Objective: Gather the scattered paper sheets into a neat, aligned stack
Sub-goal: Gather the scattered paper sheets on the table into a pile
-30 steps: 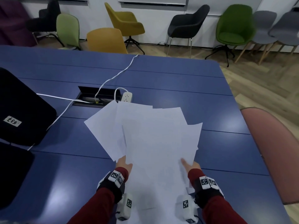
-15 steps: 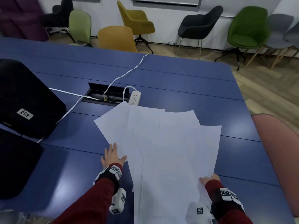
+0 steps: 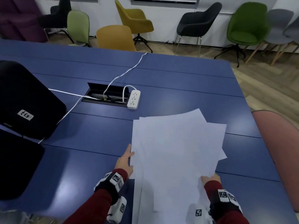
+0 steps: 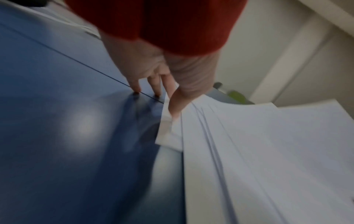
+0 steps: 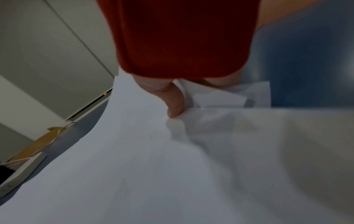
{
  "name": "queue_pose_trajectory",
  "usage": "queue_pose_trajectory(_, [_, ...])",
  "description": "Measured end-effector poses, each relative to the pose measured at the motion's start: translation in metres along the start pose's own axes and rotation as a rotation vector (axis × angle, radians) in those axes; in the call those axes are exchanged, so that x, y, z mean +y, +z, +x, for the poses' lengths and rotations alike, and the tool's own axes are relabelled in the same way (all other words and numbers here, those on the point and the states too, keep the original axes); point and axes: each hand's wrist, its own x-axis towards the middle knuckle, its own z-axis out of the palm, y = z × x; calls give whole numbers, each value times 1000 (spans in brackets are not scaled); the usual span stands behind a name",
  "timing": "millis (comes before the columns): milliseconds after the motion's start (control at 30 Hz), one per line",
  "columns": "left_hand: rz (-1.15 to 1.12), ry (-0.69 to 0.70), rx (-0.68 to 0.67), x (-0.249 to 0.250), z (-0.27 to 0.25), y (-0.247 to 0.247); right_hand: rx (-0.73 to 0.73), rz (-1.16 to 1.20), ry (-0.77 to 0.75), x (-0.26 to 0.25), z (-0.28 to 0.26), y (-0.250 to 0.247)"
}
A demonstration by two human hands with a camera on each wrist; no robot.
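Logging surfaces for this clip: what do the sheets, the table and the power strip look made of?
Sheets: thin white paper, matte; corners curl and edges fan.
Table: blue, smooth, semi-gloss, probably laminate or painted board; it mirrors light patches and shows panel seams.
Power strip: white hard plastic, by its moulded look.

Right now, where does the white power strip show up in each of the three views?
Head: power strip sits centre, beyond the paper sheets, beside the table's cable hatch.
Left wrist: not in view.
Right wrist: power strip at lower left edge, past the sheets' curved border.
Shared landmark: the paper sheets.
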Motion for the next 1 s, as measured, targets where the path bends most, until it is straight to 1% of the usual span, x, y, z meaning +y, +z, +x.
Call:
queue_pose_trajectory(67, [-173,-114,200,-1,9,-3,-60,11,18,-3,-3,-2])
queue_pose_trajectory(100, [-261,-188,263,-1,14,-5,-59,3,19,-5,-6,-4])
queue_pose_trajectory(133, [-335,-251,283,2,18,-7,-60,7,11,-7,-8,-5])
queue_pose_trajectory(167, [-365,-278,264,4,21,-5,-60,13,-1,-7,-9,-4])
queue_pose_trajectory(233, [-318,-285,193,11,21,1,-70,43,-23,-12,-15,4])
queue_pose_trajectory(267, [-266,-291,167,16,21,5,-90,64,-20,-14,-18,10])
queue_pose_trajectory(367, [-25,-321,147,23,23,11,-168,84,-10,-15,-19,22])
queue_pose_trajectory(400, [11,-343,142,24,24,10,-190,75,-1,-14,-16,22])
queue_pose_trajectory(467, [-25,-393,141,23,23,9,-240,52,17,-14,-14,18])
queue_pose_trajectory(567, [-74,-438,141,31,19,12,-262,78,3,-15,-15,19])
queue_pose_trajectory(667, [6,-541,83,50,16,18,-333,19,-63,-18,-16,24])
queue_pose_trajectory(700, [31,-584,82,55,16,18,-355,-7,-82,-18,-14,25])
queue_pose_trajectory(767, [26,-634,116,58,17,18,-345,-47,-115,-24,-13,20])
queue_pose_trajectory(800, [-2,-636,144,58,19,16,-313,-28,-136,-26,-12,17])
queue_pose_trajectory(833, [-38,-621,177,56,21,14,-244,2,-149,-28,-8,15])
queue_pose_trajectory(867, [-89,-588,206,53,24,11,-162,27,-171,-30,-5,11])
queue_pose_trajectory(900, [-159,-539,219,51,26,7,-111,47,-188,-32,-4,7])
queue_pose_trajectory(933, [-235,-482,210,48,26,2,-93,52,-208,-32,-3,5])
queue_pose_trajectory(1000, [-320,-388,144,39,26,-4,-124,11,-224,-29,-2,5])
